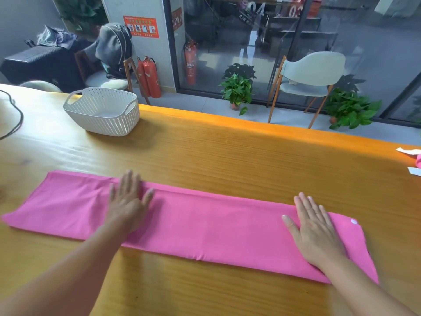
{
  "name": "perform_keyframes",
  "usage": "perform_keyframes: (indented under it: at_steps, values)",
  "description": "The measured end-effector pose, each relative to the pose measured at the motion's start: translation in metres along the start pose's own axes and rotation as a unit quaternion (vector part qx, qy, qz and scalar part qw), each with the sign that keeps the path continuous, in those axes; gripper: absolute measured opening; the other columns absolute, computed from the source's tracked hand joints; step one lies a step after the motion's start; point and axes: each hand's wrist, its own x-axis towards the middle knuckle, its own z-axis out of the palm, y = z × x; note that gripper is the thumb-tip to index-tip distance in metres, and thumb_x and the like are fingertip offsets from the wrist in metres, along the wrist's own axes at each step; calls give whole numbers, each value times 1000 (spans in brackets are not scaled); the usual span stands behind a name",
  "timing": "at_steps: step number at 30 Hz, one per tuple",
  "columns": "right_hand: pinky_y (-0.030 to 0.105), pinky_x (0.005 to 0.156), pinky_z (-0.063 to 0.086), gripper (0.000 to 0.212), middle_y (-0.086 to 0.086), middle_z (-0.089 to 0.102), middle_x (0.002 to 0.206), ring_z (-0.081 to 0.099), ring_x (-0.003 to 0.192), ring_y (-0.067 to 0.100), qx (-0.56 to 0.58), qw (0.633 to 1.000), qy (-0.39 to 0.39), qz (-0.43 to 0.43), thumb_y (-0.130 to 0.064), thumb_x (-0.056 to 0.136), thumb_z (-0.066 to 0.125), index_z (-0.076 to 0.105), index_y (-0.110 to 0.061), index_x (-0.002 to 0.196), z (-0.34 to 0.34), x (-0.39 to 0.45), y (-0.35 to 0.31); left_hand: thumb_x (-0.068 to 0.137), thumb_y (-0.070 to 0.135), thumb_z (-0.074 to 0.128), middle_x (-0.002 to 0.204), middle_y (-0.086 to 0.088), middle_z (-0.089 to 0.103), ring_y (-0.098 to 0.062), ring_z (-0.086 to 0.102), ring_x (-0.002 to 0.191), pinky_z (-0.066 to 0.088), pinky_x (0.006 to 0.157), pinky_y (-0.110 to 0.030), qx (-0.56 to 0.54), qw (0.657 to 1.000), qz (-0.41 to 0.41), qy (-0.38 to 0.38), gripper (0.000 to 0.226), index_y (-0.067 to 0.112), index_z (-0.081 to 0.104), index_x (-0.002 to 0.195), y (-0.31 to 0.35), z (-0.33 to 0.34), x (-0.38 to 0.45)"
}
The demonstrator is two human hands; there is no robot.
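Both forearms reach across the wooden table (227, 151), left hand (128, 201) and right hand (315, 231) pressed flat (fingers straight, gripping nothing) on the folded pink cloth (205, 222).

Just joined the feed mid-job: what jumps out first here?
A long pink cloth lies folded in a strip across the near part of the wooden table. Both hands press flat on it, the left hand left of its middle, the right hand near its right end. A white basket stands at the far left.
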Motion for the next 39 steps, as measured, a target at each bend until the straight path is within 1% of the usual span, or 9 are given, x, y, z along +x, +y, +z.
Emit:
perform_keyframes:
  at_steps: [4,7,13,16,19,22,27,35,39]
  values:
    - [26,119,-16,83,-12,-11,161,-18,147,3,96,990,30,-96,-65,87,-7,-1,-23,157,-3,-3,-93,83,64,-12,157,4,-23,-10,-25,145,-15,119,-35,-38,987,158,16,82,19,-11,151,80,18,-40]
    - [23,118,-16,78,-13,-8,162,-18,145,-1,159,974,16,-158,-58,87,-5,2,-24,158,4,-7,-164,86,61,-17,160,4,-16,-11,-19,147,-12,119,-33,-38,980,196,1,82,18,-3,155,103,31,-60]
    - [29,119,-13,70,-15,-18,161,-23,146,0,78,980,4,-185,-58,93,-5,-9,-28,156,18,-1,-166,80,68,-22,159,7,-18,-8,-19,147,-14,119,-31,2,984,176,-2,89,22,-6,155,47,20,-37]
    - [29,119,-9,71,-10,-3,163,-10,149,5,55,987,23,-147,-58,95,5,3,-22,156,21,5,-156,80,68,-16,161,5,-16,-7,-21,145,-18,117,-28,17,992,121,-3,90,20,-5,155,2,9,-24]
    - [28,118,-5,69,-2,19,162,7,149,11,80,988,56,-118,-48,96,16,25,-14,155,12,10,-197,81,62,-15,160,3,-18,-8,-23,144,-18,117,-29,-7,992,128,-5,86,18,-7,154,-2,5,-24]
    - [24,119,-15,74,-9,-4,163,-11,149,4,158,972,44,-166,-46,89,-2,6,-21,158,7,24,-269,86,61,-17,162,1,-12,-11,-19,147,-16,118,-30,-42,987,156,11,84,17,-1,155,5,9,-27]
    - [25,118,-17,75,-11,-8,163,-13,149,3,107,978,29,-177,-49,87,-10,-1,-23,157,22,34,-313,80,65,-29,160,7,-11,-8,-16,147,-11,119,-33,-7,986,163,22,88,22,-4,153,-60,-1,-10]
    - [24,116,-21,68,-13,-15,161,-22,146,3,61,985,8,-163,-55,91,-6,-11,-26,153,26,32,-314,83,65,-14,161,1,-19,-8,-23,144,-15,119,-31,9,1000,12,-7,84,19,-11,154,-178,-30,31]
    - [32,120,3,61,-2,20,162,15,151,14,73,981,38,-175,-45,100,23,22,-18,155,25,34,-351,92,62,-9,162,1,-16,-9,-25,145,-13,120,-32,-41,984,175,11,75,19,-6,154,-118,-22,5]
